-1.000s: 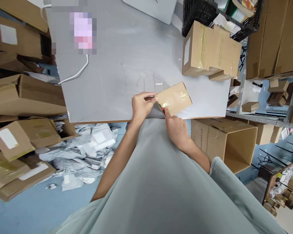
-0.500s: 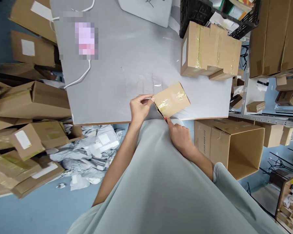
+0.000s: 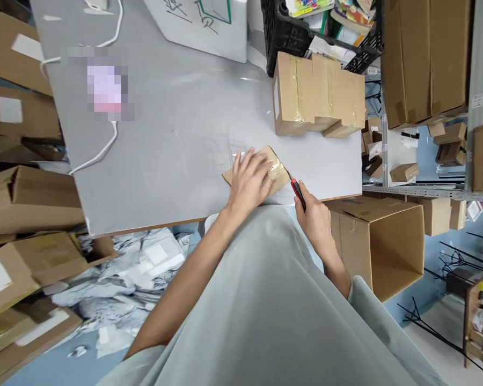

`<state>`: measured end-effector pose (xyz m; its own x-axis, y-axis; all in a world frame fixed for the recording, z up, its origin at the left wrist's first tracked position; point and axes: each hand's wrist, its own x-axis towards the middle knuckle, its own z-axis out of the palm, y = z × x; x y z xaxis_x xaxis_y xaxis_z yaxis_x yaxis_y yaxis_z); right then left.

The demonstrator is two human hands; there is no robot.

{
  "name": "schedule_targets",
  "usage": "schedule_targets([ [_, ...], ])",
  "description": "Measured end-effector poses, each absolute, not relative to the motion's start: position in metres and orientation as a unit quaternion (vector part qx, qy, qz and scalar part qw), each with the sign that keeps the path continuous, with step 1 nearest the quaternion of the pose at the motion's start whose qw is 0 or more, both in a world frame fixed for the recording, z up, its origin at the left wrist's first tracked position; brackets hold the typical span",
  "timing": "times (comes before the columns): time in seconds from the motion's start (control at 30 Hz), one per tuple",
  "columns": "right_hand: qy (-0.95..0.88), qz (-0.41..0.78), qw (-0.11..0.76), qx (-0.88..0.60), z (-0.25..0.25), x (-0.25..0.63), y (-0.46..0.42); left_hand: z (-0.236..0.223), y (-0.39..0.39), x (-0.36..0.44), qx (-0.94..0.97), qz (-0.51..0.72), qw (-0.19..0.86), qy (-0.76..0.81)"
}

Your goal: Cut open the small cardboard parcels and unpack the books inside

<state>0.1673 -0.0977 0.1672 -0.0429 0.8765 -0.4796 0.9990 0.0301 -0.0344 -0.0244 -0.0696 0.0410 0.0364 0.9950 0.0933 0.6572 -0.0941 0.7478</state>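
Note:
A small, flat cardboard box (image 3: 280, 176) with shiny clear tape lies near the front edge of the grey table (image 3: 165, 155). My left hand (image 3: 249, 182) rests on top of it, fingers spread and stretched out, covering its middle. To the right, my right hand (image 3: 314, 219) is closed around a red and black utility knife (image 3: 298, 194). The knife's tip is at the box's right end, by the taped edge. Whether the blade is in the seam is too small to tell.
Taped cartons (image 3: 295, 96) stand at the table's back right, before a black crate (image 3: 285, 32) of books. An open carton (image 3: 350, 236) is below the right edge. Grey plastic mailers (image 3: 124, 289) and boxes (image 3: 36, 198) lie left. A white cable (image 3: 100, 153) crosses the table.
My left hand has gone from pinching the box's left corner to lying flat on it. The box has turned, and the knife has moved from its lower left edge to its right end.

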Motion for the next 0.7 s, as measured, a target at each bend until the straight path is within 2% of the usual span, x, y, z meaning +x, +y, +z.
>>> schedule_targets([
  [0.13, 0.714, -0.172, 0.142, 0.664, 0.154, 0.17, -0.089, 0.032, -0.062, -0.006, 0.698, 0.281, 0.262, 0.605],
  [0.7, 0.725, -0.182, 0.207, 0.632, 0.129, 0.149, -0.051, 0.024, -0.065, -0.01, 0.691, 0.295, 0.255, 0.608],
])
